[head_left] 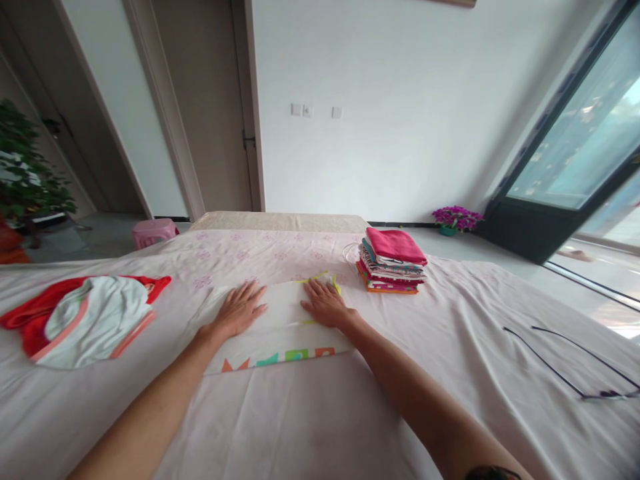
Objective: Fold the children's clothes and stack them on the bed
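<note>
A white garment (280, 333) with coloured print along its near edge and yellow trim at its far right lies folded flat on the pale pink bedsheet (310, 427). My left hand (240, 309) rests palm down on its left part, fingers spread. On its right part, beside the yellow trim, lies my right hand (324, 303), also flat with the fingers stretched out. Neither hand grips the cloth. To the right of my right hand stands a stack of folded clothes (393, 263), a bright pink piece on top.
At the left lie a crumpled red garment (30, 307) and a white one with pink trim (95, 327). Eyeglasses (583, 395) rest on the sheet at the right. Beyond the sheet are a pink stool (155, 231) and purple flowers (457, 217) in a pot.
</note>
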`<action>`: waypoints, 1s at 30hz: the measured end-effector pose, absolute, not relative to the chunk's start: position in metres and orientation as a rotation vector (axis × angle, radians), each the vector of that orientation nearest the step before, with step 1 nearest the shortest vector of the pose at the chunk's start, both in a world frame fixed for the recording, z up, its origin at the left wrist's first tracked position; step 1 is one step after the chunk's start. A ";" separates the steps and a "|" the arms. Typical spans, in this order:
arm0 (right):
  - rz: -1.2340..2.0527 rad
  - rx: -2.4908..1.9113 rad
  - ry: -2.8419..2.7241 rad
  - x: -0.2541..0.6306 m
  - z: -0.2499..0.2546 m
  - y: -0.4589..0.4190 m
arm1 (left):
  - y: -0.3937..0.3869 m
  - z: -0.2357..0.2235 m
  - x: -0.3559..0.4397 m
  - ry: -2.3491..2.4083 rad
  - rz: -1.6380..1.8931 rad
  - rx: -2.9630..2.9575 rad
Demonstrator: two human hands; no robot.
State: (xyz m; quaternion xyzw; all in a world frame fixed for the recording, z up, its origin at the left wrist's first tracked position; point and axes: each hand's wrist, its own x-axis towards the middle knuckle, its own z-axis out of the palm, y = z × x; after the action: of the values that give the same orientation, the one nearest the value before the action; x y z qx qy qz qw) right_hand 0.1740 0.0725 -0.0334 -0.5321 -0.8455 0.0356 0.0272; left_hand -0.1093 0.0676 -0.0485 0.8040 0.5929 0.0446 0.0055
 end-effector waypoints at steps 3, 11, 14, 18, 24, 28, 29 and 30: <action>0.060 -1.748 -2.555 0.191 -0.035 0.083 | 0.073 -0.052 -0.135 1.997 0.101 2.417; 0.097 -1.954 -2.281 0.230 -0.024 0.105 | 0.074 -0.062 -0.160 2.293 0.155 2.285; 0.116 -2.108 -2.108 0.241 -0.014 0.122 | 0.074 -0.063 -0.157 2.287 0.156 2.287; 0.145 -2.170 -2.067 0.240 -0.004 0.143 | 0.075 -0.063 -0.158 2.290 0.161 2.278; 0.187 -2.180 -2.071 0.222 0.001 0.150 | 0.075 -0.063 -0.158 2.277 0.188 2.282; 0.148 -2.130 -2.082 0.217 0.007 0.143 | 0.074 -0.062 -0.157 2.277 0.192 2.284; 0.118 -2.108 -2.079 0.216 0.008 0.140 | 0.074 -0.061 -0.157 2.278 0.192 2.282; 0.078 -2.078 -2.078 0.215 0.009 0.137 | 0.074 -0.061 -0.157 2.280 0.191 2.276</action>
State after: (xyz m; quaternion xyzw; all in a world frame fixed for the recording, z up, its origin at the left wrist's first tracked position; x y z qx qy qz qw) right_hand 0.2149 0.1369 0.0091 -0.7033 -0.7033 0.0265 0.1007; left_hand -0.1572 0.0738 -0.0613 0.7047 0.7057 0.0592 -0.0428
